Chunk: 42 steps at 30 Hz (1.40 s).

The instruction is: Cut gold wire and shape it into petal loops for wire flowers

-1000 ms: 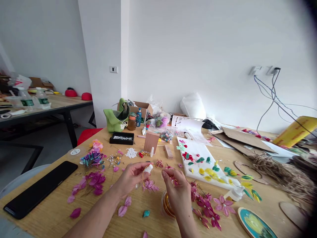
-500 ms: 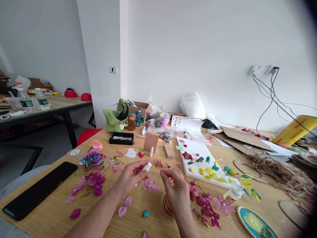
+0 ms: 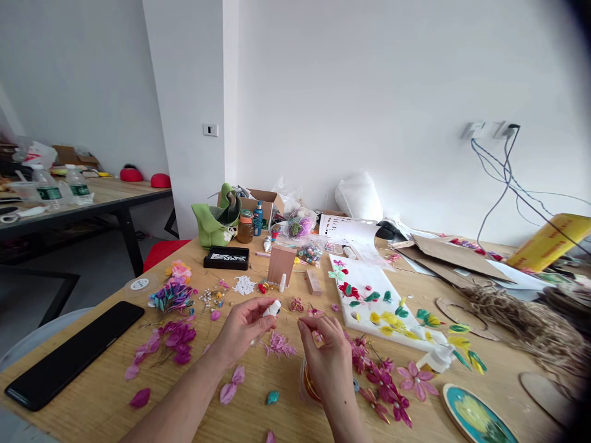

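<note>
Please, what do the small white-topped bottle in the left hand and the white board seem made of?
White-topped bottle: probably plastic; its top looks smooth and opaque, the rest mostly hidden. White board: perhaps foam, matt, judging by its thick edge.

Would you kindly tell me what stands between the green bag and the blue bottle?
A brown jar with an orange lid stands between them, as the head view shows.

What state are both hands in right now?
Left hand: closed around a small white-capped bottle.
Right hand: closed in a pinch; whether it holds anything cannot be told.
</note>
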{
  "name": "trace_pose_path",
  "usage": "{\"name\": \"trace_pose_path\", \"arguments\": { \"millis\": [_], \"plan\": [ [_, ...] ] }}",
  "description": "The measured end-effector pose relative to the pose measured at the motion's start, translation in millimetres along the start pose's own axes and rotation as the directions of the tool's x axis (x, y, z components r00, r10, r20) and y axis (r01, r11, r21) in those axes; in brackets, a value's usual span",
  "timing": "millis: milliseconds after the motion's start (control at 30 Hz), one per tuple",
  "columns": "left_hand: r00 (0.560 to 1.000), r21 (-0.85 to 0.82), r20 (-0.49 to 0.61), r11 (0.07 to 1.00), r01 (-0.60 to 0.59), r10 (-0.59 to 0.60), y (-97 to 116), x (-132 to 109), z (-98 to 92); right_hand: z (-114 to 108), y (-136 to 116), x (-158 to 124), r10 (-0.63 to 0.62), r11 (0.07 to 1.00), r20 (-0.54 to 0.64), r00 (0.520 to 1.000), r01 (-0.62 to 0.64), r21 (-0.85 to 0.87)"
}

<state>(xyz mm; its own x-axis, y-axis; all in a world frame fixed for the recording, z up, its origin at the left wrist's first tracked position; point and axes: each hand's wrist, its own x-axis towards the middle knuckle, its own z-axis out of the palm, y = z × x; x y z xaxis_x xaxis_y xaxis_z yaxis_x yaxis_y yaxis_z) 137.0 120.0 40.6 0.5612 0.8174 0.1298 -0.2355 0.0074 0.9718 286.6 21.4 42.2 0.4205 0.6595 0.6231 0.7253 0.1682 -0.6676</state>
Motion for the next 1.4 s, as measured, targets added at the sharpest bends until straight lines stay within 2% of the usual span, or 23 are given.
{"name": "trace_pose_path", "arguments": {
  "millis": [167,367,633,900,1000,1100,1233,1400],
  "plan": [
    [0.997,0.096,-0.008,0.993,-0.070,0.071,-6,1,-1.0,2,1,-1,-0.051,0.998,-0.029,0.998,0.050,-0.040],
    [0.997,0.132,0.000,0.989,-0.072,0.073,-6,1,-1.4,2,1,-1,-0.070,0.996,-0.027,0.997,0.069,-0.048],
    [0.998,0.113,-0.029,0.992,-0.059,0.062,-4,1,-0.2,2,-1,1,-0.042,0.998,0.002,0.999,0.042,-0.053],
    [0.998,0.013,-0.061,1.000,0.003,-0.002,-3,2,0.3,1,-3,0,0.013,0.999,0.030,0.999,-0.012,-0.032],
    [0.996,-0.021,-0.085,0.999,0.040,-0.041,0,1,0.6,0,-5,0,0.086,0.996,0.072,0.994,-0.087,0.012],
    [0.992,-0.041,-0.108,0.997,0.059,-0.063,3,1,1.1,-2,-8,1,0.227,0.964,0.136,0.964,-0.243,0.109],
    [0.989,-0.046,-0.132,0.997,0.061,-0.067,3,3,1.2,-6,-10,3,0.401,0.846,0.195,0.895,-0.443,0.296],
    [0.987,-0.019,-0.150,0.998,0.056,-0.058,1,6,0.7,-9,-10,5,0.495,0.686,0.289,0.819,-0.573,0.449]
  ]
}}
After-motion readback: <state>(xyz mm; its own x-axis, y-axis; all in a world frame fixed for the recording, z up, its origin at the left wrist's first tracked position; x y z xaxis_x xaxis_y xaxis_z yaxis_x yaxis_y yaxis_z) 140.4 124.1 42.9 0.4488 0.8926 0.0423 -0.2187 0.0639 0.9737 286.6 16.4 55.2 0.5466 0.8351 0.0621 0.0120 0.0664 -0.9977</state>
